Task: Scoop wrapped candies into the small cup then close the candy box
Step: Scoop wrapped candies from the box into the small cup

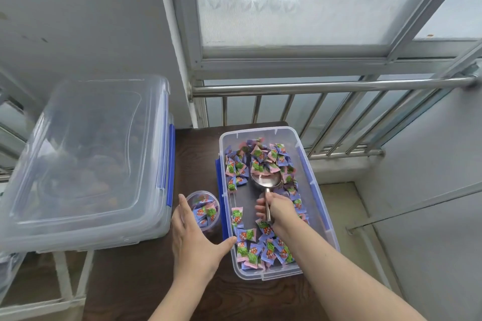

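While the large clear plastic storage bin with blue latches [86, 159] sits closed at the left, the open clear rectangular candy box [317, 200] rests on my dark wooden table [146, 286], holding blue-and-pink wrapped candies [257, 253] at both ends. My right hand [279, 210], inside the box, grips the handle of the metal scoop [264, 180], its bowl against the far pile. My left hand [193, 240], fingers spread and empty, touches the small clear cup [204, 210], partly filled, just left of the box.

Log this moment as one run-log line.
right hand: grips scoop in candy box, pushing into candies | left hand: open beside small cup | cup: partly filled | box: open
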The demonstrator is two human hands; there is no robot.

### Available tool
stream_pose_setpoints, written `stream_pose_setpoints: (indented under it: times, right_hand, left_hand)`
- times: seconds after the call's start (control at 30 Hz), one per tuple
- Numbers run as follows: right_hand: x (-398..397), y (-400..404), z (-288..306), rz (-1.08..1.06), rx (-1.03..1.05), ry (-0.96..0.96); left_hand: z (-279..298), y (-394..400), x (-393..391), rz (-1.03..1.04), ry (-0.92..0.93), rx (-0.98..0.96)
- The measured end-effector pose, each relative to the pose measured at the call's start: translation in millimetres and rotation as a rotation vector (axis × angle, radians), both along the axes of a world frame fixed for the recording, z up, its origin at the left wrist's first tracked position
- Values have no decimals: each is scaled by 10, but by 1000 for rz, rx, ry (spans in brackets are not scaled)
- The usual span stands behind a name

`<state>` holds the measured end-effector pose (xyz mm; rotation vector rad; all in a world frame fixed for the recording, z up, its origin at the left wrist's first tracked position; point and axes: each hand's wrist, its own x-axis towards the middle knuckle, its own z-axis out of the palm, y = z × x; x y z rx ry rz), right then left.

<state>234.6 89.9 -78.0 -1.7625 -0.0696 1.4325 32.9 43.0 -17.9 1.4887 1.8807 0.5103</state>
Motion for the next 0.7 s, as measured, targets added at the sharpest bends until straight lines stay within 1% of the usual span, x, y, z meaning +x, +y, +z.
stream_pose_setpoints:
  times: [0.1, 0.13, 0.17, 0.23, 0.33, 0.4, 0.53, 0.7]
  right_hand:
    - [-14, 188, 15, 49, -70, -254]
    - [-13, 247, 39, 49, -73, -309]
    - [-16, 289, 45, 29, -60, -311]
    - [-23, 277, 48, -10, -30, -211]
    - [-32, 103, 7, 45, 26, -140]
    - [-54, -23, 15, 44, 49, -113]
    - [-164, -291, 139, 16, 66, -125]
    - [-225, -512, 288, 94, 81, -125]
  left_hand:
    - [24, 4, 8, -8, -7, -1]
    - [29, 5, 10, -8, -6, -2]
    - [35, 2, 11, -8, -5, -3]
    - [39, -6, 7, -6, -13, 0]
    - [39, -12, 7, 3, -22, 5]
    - [34, -9, 17, 4, -30, 6]
    - [6, 5, 25, -18, -50, 4]
    - [-63, 47, -98, -36, -111, 59]
